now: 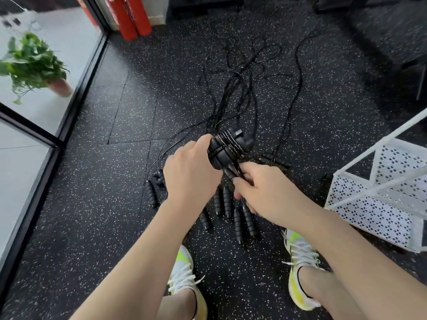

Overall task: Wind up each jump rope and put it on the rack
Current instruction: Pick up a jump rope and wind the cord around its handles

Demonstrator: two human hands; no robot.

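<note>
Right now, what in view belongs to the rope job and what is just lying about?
In the job:
wound rope, held by left hand
right hand, pinching its cord
loose ropes on the floor
spare handles
white rack

Lying about:
potted plant
red cylinders

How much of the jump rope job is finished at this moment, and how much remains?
Done: nothing shows on the visible part of the white rack. In hand: the left hand grips a pair of handles with cord wound around them, and the right hand holds the cord just below them. Left: several jump ropes lie unwound on the floor, cords tangled.
</note>
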